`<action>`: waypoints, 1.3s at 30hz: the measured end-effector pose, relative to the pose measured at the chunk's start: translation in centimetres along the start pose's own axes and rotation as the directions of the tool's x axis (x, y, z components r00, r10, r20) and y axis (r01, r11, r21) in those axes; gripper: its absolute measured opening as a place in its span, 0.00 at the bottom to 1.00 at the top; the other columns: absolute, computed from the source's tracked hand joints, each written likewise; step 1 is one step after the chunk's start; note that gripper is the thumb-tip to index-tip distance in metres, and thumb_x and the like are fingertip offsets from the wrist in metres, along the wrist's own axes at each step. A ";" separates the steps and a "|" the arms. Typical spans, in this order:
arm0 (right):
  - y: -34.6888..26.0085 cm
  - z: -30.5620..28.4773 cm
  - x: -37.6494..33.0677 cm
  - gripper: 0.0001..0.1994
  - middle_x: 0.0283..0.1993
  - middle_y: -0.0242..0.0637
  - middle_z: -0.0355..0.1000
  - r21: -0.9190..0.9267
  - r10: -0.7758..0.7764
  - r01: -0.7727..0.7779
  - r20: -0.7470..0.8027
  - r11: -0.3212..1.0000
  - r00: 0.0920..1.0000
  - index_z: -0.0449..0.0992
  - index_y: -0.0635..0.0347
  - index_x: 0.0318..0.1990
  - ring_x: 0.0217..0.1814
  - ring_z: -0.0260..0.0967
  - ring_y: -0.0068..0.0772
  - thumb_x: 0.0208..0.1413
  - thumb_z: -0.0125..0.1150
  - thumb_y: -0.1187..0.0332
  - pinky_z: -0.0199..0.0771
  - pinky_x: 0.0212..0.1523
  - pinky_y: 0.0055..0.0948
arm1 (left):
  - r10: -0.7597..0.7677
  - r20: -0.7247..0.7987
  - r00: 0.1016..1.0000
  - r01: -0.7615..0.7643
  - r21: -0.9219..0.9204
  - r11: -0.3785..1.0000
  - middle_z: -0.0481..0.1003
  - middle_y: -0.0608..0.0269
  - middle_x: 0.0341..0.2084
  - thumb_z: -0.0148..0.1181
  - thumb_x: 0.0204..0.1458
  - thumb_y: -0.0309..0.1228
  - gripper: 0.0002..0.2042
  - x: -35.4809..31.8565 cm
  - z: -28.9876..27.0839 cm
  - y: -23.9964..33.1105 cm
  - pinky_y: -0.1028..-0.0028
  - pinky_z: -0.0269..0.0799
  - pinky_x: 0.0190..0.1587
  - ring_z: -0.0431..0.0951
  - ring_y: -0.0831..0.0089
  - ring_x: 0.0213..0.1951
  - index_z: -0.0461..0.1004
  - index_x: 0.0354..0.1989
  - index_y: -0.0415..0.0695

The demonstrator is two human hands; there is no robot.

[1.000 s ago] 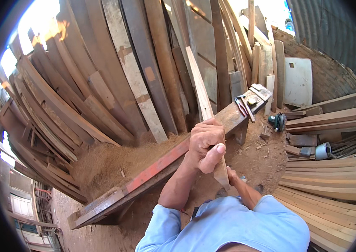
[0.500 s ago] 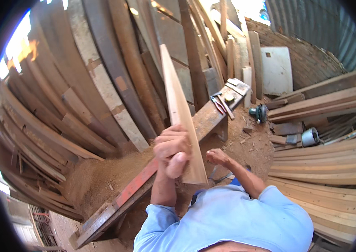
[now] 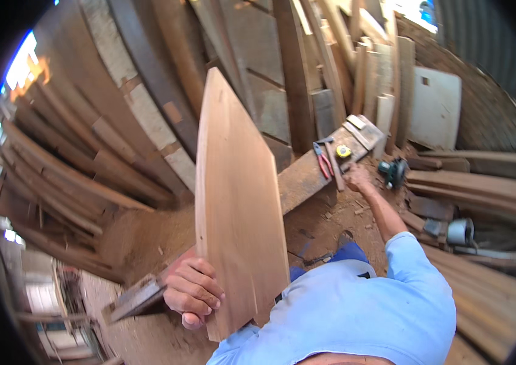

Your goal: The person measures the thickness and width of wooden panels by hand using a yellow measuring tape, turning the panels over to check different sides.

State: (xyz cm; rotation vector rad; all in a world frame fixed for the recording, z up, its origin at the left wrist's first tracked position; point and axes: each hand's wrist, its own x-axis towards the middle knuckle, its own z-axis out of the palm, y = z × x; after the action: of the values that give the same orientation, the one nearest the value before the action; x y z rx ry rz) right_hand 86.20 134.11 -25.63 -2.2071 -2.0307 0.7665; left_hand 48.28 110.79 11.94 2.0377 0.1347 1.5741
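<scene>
A pale wooden board (image 3: 242, 207), wide with a pointed upper end, stands tilted upright before me. My left hand (image 3: 194, 292) is closed on its lower left edge, fingers wrapped round the side. My right hand (image 3: 358, 177) is stretched out to the far end of a narrow bench (image 3: 306, 180), at its near edge. Its fingers are too small and blurred to read. Closest to it are a yellow tape measure (image 3: 343, 151) and a thin wooden piece (image 3: 334, 167). Red-handled pliers (image 3: 323, 161) lie just left of these.
Tall planks (image 3: 166, 61) lean along the back and left. A green power tool (image 3: 393, 173) sits on the ground right of the bench, near stacked timber (image 3: 471, 188) and a grey metal cylinder (image 3: 460, 232). Sawdust (image 3: 142, 234) is heaped behind the bench. A white panel (image 3: 435, 109) leans farther back.
The board has turned from nearly edge-on to show its broad face, and my left hand has moved down and left with it. My right hand has gone from near my body to the bench's far end.
</scene>
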 end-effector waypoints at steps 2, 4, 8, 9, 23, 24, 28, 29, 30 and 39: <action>2.8 -2.0 3.2 0.37 0.59 0.58 0.66 -0.140 0.019 -0.015 0.028 0.990 0.999 0.59 0.54 0.69 0.58 0.68 0.61 0.50 0.61 0.61 0.73 0.56 0.51 | -0.024 -0.029 0.999 0.023 -0.017 1.000 0.74 0.66 0.11 0.52 0.64 0.39 0.21 -0.4 1.1 -0.9 0.74 0.61 0.21 0.76 0.74 0.13 0.68 0.16 0.46; 3.7 -1.5 6.2 0.37 0.58 0.58 0.69 -0.074 -0.006 -0.001 -0.105 0.997 0.994 0.61 0.57 0.68 0.57 0.71 0.60 0.47 0.64 0.63 0.74 0.55 0.51 | -0.050 -0.095 0.994 0.050 -0.002 0.999 0.73 0.65 0.10 0.52 0.64 0.38 0.23 -0.4 2.4 -0.5 0.74 0.61 0.21 0.75 0.73 0.13 0.67 0.14 0.46; 3.3 -0.3 11.6 0.44 0.61 0.57 0.68 -0.164 -0.045 0.044 -0.003 0.985 0.999 0.55 0.52 0.72 0.64 0.66 0.61 0.47 0.70 0.57 0.71 0.61 0.48 | -0.118 -0.134 0.984 0.119 0.002 0.993 0.72 0.64 0.09 0.50 0.66 0.37 0.23 0.7 3.6 -0.1 0.74 0.61 0.20 0.75 0.71 0.12 0.68 0.15 0.45; 2.6 -0.3 12.1 0.45 0.62 0.57 0.66 -0.172 -0.070 0.070 0.006 0.983 0.998 0.54 0.50 0.72 0.65 0.65 0.61 0.47 0.71 0.56 0.70 0.62 0.49 | -0.113 -0.120 0.986 0.114 0.004 0.993 0.72 0.64 0.09 0.50 0.67 0.36 0.23 0.7 3.8 -0.1 0.74 0.61 0.20 0.75 0.71 0.12 0.67 0.15 0.45; 6.4 4.8 11.7 0.36 0.54 0.59 0.67 0.322 0.259 -0.180 -0.221 0.930 0.940 0.60 0.51 0.65 0.55 0.70 0.61 0.45 0.62 0.77 0.74 0.53 0.50 | -0.064 -0.144 0.987 0.056 -0.055 0.997 0.69 0.66 0.08 0.48 0.67 0.36 0.25 0.6 3.3 -1.9 0.74 0.62 0.21 0.72 0.72 0.11 0.66 0.12 0.46; 5.4 4.3 10.5 0.37 0.54 0.57 0.67 0.391 0.328 -0.231 -0.203 0.891 0.923 0.59 0.51 0.66 0.55 0.71 0.58 0.44 0.61 0.78 0.75 0.52 0.50 | -0.062 -0.170 0.983 0.057 -0.032 0.998 0.69 0.66 0.08 0.49 0.67 0.37 0.25 0.7 3.8 -1.4 0.74 0.62 0.20 0.72 0.72 0.11 0.66 0.12 0.46; 2.7 0.5 5.2 0.39 0.53 0.49 0.67 0.969 0.140 -0.142 0.115 0.202 0.983 0.53 0.50 0.68 0.53 0.72 0.50 0.46 0.59 0.81 0.77 0.49 0.49 | -0.034 -0.171 0.985 0.035 0.002 0.999 0.70 0.69 0.08 0.49 0.67 0.38 0.24 0.5 3.5 -0.4 0.75 0.62 0.20 0.73 0.75 0.11 0.66 0.13 0.48; 1.9 -0.6 3.8 0.39 0.53 0.48 0.68 0.991 0.032 -0.129 0.128 0.024 0.991 0.53 0.50 0.68 0.53 0.72 0.49 0.46 0.60 0.81 0.78 0.48 0.49 | -0.025 -0.157 0.987 0.026 0.009 1.000 0.71 0.69 0.09 0.49 0.67 0.38 0.23 0.7 3.1 0.0 0.76 0.62 0.20 0.75 0.76 0.12 0.67 0.15 0.49; 1.8 -1.9 2.4 0.39 0.53 0.46 0.68 0.981 -0.052 -0.116 0.109 -0.158 0.993 0.53 0.50 0.67 0.52 0.72 0.48 0.46 0.61 0.81 0.79 0.48 0.50 | -0.030 -0.133 0.991 0.027 -0.030 0.999 0.71 0.70 0.09 0.51 0.65 0.40 0.22 0.5 2.2 -0.8 0.75 0.62 0.20 0.74 0.76 0.11 0.67 0.15 0.49; -13.6 -18.1 -12.2 0.13 0.62 0.46 0.71 0.928 -0.477 -0.018 -0.175 -0.372 0.861 0.68 0.51 0.56 0.46 0.78 0.44 0.67 0.54 0.61 0.85 0.40 0.43 | -0.454 -0.276 0.847 0.500 0.126 0.857 0.75 0.64 0.22 0.58 0.60 0.35 0.11 1.5 -0.5 -3.5 0.75 0.69 0.30 0.76 0.75 0.25 0.77 0.37 0.38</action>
State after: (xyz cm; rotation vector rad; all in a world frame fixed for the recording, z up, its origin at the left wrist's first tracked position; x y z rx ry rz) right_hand 80.32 129.77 -0.99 -0.4462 -0.7402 1.8196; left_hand 49.20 114.51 11.67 1.7517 0.8553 1.5067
